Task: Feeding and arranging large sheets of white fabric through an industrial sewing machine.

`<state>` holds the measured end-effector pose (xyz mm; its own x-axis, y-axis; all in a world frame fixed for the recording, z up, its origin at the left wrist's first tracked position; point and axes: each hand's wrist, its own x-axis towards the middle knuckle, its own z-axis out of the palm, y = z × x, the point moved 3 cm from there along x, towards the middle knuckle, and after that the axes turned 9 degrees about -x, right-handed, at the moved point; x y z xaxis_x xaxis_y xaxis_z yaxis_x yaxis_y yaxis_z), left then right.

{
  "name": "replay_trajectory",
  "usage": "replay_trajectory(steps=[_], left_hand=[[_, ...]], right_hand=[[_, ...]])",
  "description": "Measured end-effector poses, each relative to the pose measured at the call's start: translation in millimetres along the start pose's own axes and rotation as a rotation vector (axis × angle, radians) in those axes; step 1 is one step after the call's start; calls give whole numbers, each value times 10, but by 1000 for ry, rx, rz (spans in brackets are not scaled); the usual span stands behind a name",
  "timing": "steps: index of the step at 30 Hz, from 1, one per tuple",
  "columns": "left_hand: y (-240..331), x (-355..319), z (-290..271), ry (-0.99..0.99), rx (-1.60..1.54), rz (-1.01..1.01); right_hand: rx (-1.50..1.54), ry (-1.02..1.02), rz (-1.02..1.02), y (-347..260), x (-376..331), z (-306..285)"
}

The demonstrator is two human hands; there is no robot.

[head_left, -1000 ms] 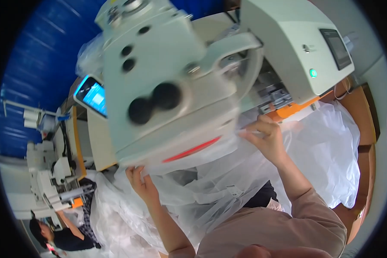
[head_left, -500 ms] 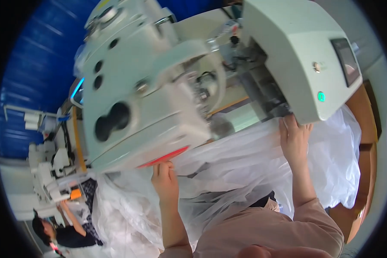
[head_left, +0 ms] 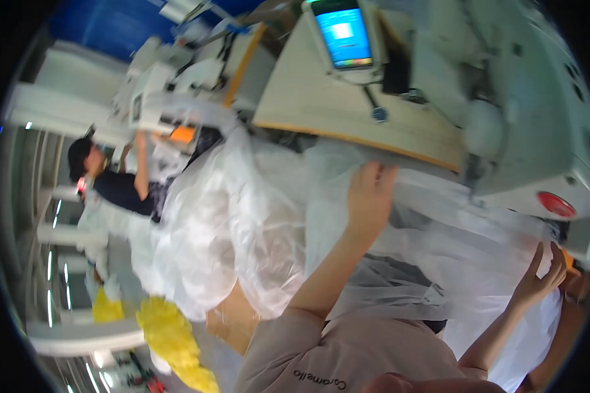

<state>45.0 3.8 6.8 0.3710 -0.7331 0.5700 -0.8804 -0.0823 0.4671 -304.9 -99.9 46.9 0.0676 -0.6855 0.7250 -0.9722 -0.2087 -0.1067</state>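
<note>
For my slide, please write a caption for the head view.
Left hand on sheer white fabric, right hand near the pale machine.

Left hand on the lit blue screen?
No, the left hand is on the sheer white fabric near the table's edge, apart from the lit blue screen.

Head-worn fisheye view, facing down and slightly leftward, close above the left hand point(head_left: 370, 202) and right hand point(head_left: 540, 280)

open tabletop point(head_left: 308, 92), hemmed by phone point(head_left: 345, 36), machine point(head_left: 537, 111), fabric point(head_left: 459, 239)
</note>
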Motion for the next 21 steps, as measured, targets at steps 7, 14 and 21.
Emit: replay_trajectory(steps=[7,14,21], left_hand=[[-398,-237,-170,-29,63,-201],[-716,-393,-118,-74,-82,-213],[-953,-440,-391,-70,-51,-277]], right_hand=[[566,-417,-82,-301,-127,607],[530,-408,93,71,-530,1176],[257,-434,42,-512,-228,651]])
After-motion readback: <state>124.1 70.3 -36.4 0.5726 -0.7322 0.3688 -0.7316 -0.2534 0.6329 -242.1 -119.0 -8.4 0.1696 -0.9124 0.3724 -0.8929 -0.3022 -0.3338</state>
